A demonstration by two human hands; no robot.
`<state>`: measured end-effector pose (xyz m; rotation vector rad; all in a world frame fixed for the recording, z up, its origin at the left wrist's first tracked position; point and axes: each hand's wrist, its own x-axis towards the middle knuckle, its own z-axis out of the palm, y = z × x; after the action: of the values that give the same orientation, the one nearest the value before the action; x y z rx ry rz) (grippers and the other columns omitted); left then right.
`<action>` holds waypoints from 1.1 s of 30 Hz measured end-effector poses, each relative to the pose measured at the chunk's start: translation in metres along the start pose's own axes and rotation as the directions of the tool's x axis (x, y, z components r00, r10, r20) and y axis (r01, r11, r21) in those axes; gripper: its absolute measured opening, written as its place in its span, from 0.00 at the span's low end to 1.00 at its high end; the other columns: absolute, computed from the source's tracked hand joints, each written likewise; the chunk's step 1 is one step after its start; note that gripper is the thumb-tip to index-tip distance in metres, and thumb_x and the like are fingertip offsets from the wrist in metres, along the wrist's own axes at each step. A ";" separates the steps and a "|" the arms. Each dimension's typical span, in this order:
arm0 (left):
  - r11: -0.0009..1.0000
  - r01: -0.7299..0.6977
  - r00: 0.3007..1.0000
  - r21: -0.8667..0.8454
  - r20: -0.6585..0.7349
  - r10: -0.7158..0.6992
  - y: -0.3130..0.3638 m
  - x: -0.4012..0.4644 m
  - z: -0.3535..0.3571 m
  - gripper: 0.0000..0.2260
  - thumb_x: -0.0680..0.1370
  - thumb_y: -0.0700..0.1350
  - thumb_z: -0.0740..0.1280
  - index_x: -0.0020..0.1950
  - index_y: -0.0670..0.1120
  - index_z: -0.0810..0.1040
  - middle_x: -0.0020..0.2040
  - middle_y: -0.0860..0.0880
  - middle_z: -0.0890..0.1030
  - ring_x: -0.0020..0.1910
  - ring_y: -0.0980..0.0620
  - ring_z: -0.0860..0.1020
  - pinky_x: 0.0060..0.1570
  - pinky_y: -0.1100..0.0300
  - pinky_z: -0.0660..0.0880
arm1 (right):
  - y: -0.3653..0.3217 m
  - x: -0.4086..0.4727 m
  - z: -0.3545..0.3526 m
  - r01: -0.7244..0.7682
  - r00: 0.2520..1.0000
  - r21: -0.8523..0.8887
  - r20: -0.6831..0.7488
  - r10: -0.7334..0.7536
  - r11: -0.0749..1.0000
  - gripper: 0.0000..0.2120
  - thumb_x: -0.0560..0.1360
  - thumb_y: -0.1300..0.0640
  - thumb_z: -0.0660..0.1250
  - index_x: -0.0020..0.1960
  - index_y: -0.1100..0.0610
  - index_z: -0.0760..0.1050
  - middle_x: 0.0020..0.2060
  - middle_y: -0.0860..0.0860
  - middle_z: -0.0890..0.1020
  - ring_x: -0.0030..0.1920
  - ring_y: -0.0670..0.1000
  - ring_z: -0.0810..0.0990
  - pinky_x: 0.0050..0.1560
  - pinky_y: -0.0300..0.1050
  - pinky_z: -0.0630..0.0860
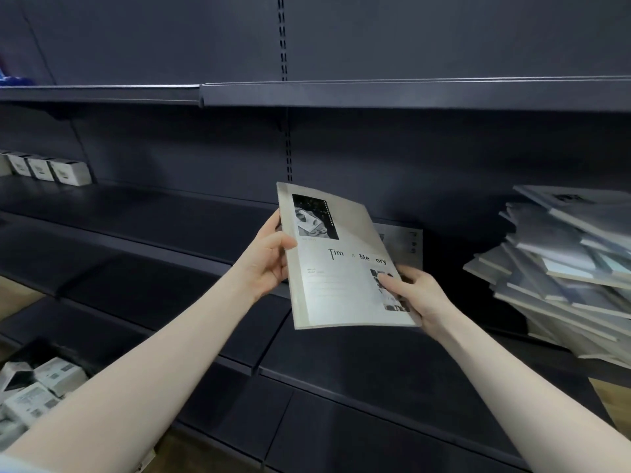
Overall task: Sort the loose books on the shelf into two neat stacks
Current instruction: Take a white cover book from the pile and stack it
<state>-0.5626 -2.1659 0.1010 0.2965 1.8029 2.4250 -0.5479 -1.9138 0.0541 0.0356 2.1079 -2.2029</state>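
Observation:
I hold a thin grey book [336, 268] with black-and-white photos on its cover in the air in front of the dark shelf [143, 216]. My left hand [269, 259] grips its left edge, thumb on the cover. My right hand [415, 295] grips the lower right corner, thumb pressed on the cover. Behind it, another grey book [404, 244] lies flat on the shelf, mostly hidden. A messy pile of loose grey books [563, 271] sits on the shelf at the right, its books skewed at different angles.
Small white boxes [44, 170] line the shelf's far left. More white boxes [37, 387] lie jumbled on a lower shelf at the bottom left. An upper shelf [375, 93] overhangs the work area. The lower shelf's front edge [341, 387] juts toward me.

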 end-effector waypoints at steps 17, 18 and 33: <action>0.986 0.099 0.975 0.137 -0.214 -0.068 -0.060 0.059 0.024 0.30 0.71 0.29 0.69 0.71 0.45 0.68 0.57 0.43 0.81 0.56 0.44 0.80 0.58 0.46 0.76 | 0.017 0.006 -0.027 0.094 0.949 -0.225 -0.273 -0.156 0.970 0.12 0.71 0.64 0.72 0.51 0.51 0.77 0.44 0.47 0.83 0.45 0.45 0.82 0.45 0.37 0.76; 0.978 0.089 0.979 0.189 -0.198 -0.051 -0.063 0.065 0.028 0.29 0.71 0.29 0.69 0.70 0.46 0.69 0.55 0.44 0.81 0.55 0.45 0.80 0.58 0.48 0.76 | 0.019 0.012 -0.032 0.088 0.942 -0.248 -0.295 -0.162 0.965 0.12 0.72 0.65 0.71 0.50 0.51 0.78 0.43 0.47 0.83 0.45 0.45 0.81 0.46 0.38 0.76; 0.601 -0.013 0.983 0.799 -0.099 0.153 -0.109 0.165 0.048 0.17 0.78 0.40 0.65 0.68 0.43 0.73 0.65 0.46 0.77 0.63 0.51 0.75 0.62 0.63 0.68 | 0.036 0.093 -0.072 -0.102 0.891 -0.479 -0.434 -0.134 0.872 0.11 0.78 0.60 0.62 0.58 0.56 0.79 0.46 0.50 0.82 0.42 0.52 0.79 0.36 0.40 0.70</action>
<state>-0.7166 -2.0566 0.0249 0.2485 2.9230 1.5161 -0.6412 -1.8478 0.0069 0.5518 2.8704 -1.7064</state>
